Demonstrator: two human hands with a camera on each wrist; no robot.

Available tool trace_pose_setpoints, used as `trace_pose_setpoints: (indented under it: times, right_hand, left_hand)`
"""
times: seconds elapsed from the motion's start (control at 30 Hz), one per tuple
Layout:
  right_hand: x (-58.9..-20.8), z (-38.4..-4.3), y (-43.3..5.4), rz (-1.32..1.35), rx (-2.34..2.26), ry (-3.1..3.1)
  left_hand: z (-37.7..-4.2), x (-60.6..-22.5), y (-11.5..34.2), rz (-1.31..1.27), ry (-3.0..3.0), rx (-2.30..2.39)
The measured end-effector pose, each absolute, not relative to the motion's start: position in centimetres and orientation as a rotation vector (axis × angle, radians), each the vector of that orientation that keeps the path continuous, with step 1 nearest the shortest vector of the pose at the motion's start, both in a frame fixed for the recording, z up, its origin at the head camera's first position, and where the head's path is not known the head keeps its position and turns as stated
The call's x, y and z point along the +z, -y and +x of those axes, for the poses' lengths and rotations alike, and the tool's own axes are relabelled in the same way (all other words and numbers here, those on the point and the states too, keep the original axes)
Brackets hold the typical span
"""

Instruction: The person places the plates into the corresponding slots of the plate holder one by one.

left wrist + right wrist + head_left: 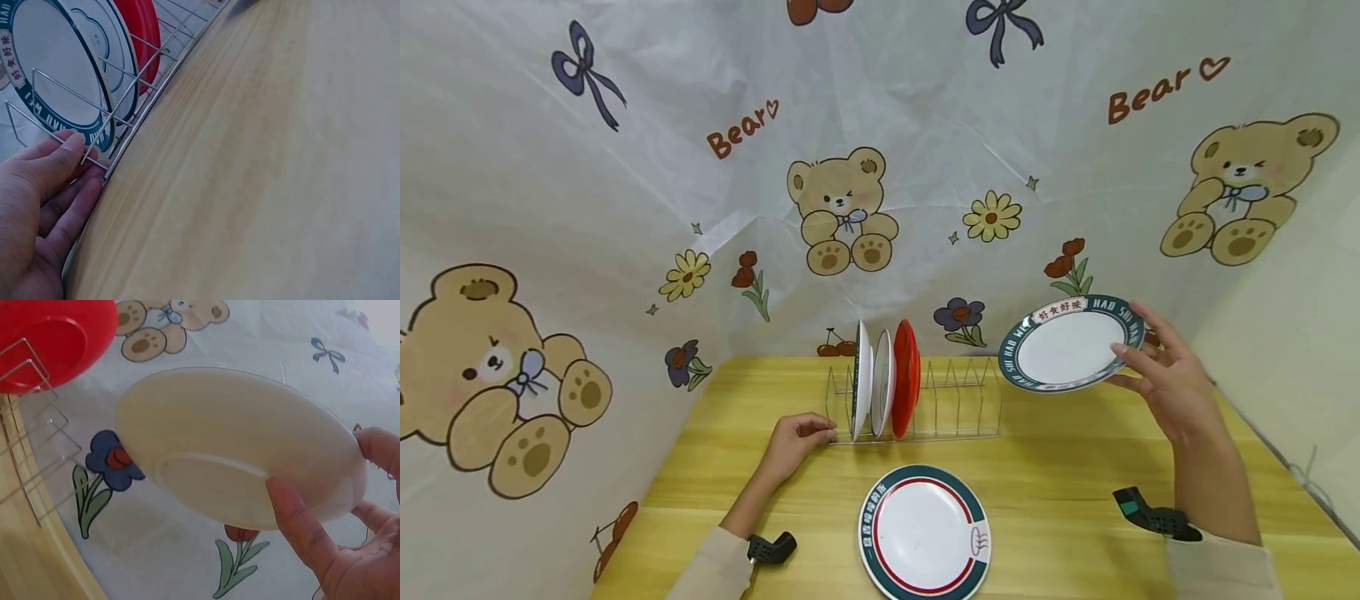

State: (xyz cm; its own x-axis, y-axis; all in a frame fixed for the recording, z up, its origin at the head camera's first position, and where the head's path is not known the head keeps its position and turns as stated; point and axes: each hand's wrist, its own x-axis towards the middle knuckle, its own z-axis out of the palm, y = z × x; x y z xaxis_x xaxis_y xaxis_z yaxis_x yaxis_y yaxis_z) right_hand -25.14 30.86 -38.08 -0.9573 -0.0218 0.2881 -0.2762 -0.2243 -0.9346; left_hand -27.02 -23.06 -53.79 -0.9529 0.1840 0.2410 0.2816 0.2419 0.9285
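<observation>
The round white plate with a dark-green lettered rim, pinched at its right edge by the right hand, hangs tilted just beside the right end of the left-to-right silver metal-wire rack, whose front-left corner the left hand pinches.

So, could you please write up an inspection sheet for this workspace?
Surface: wood-grain tabletop.
Job's things: wire rack holding a green-lettered plate, white plate and red plate on edge; a flat plate lies in front.
Clutter: nothing seen.
Left hand: grips the rack's left end.
Right hand: holds a tilted plate in the air.
Cables: apparently a thin grey cord along the right side.
Surroundings: white backdrop printed with bears, flowers and bows.
</observation>
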Motion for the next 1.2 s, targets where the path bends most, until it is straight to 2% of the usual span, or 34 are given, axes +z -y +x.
trace_pose_setpoints:
  times: [0.3,1.2]
  right_hand:
    - [-37.4,-24.5,-28.0,0.554,2.317,1.791]
    - [-38.7,-24.3,-18.6,0.552,1.817,2.247]
  left_hand:
    - [-28.0,-55.7,23.6,-0.441,2.409,-1.824]
    - [-28.1,-55.8,23.7,-0.43,2.346,-1.836]
